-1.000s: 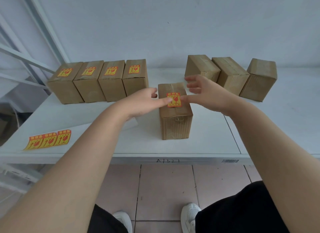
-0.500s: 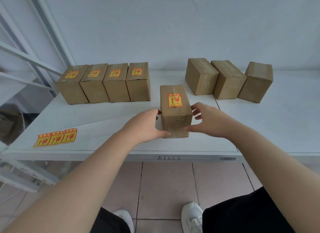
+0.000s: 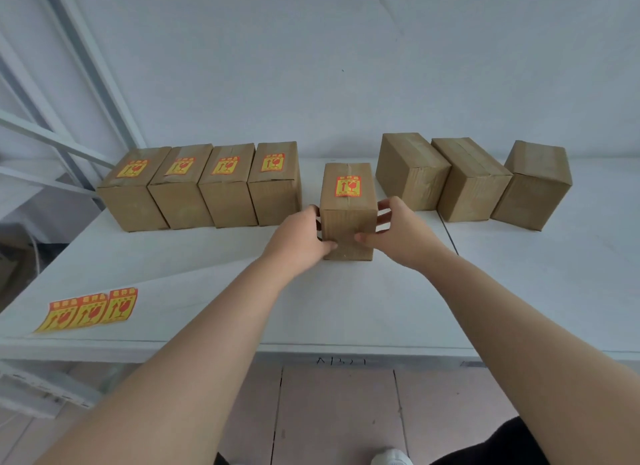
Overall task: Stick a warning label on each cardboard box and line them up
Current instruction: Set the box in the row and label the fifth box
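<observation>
White table (image 3: 346,302): left grip (image 3: 298,239) and right grip (image 3: 398,236) curl round the sides of the sealed, labelled box (image 3: 348,222).

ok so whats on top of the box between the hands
One red-and-yellow warning label sits on top of the cardboard box, over its tape seam. Nothing else is on it. The left hand and right hand hide parts of its sides.

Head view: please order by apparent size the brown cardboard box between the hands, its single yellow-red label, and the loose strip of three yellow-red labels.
1. brown cardboard box
2. strip of three yellow-red labels, which lies nearer the camera
3. single yellow-red label
</observation>
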